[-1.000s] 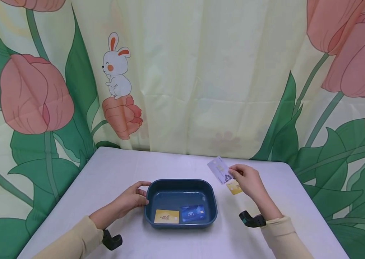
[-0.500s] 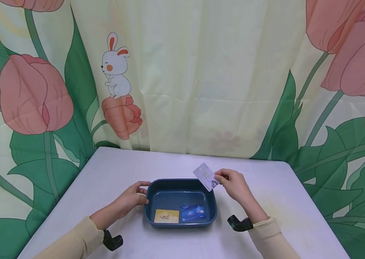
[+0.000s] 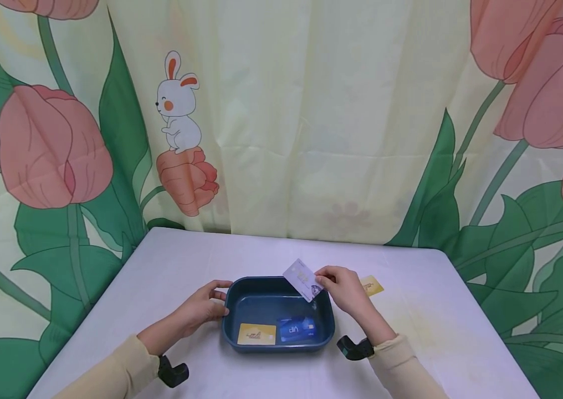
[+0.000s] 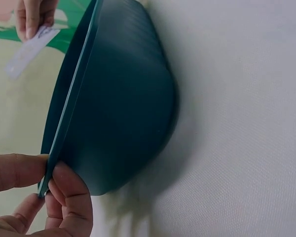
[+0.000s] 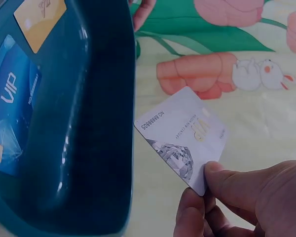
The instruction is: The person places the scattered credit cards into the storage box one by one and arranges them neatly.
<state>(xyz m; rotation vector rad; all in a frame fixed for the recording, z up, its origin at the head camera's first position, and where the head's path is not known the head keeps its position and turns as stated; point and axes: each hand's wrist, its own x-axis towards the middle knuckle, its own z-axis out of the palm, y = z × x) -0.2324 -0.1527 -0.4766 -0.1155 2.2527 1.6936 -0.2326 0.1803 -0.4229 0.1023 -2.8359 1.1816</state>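
Note:
A dark blue plastic basin (image 3: 256, 303) stands on the table. Its left rim is pinched between the thumb and fingers of my left hand (image 3: 203, 307), as the left wrist view also shows. My right hand (image 3: 343, 288) pinches a pale silver VIP card (image 3: 302, 280) by one corner, holding it over the basin's back right part. In the right wrist view the card (image 5: 185, 133) carries a diamond picture and gold letters. Inside the basin lie a gold card (image 3: 257, 334) at the front left and a blue VIP card (image 3: 296, 329) beside it.
Another gold card (image 3: 372, 285) lies on the white tablecloth (image 3: 421, 310) behind the right hand, partly hidden by it. A curtain (image 3: 281, 138) printed with tulips and a rabbit hangs behind the table.
My right hand has carried the silver card leftward from the table's right side to above the basin. The second gold card shows again behind the hand. The left hand stays on the rim.

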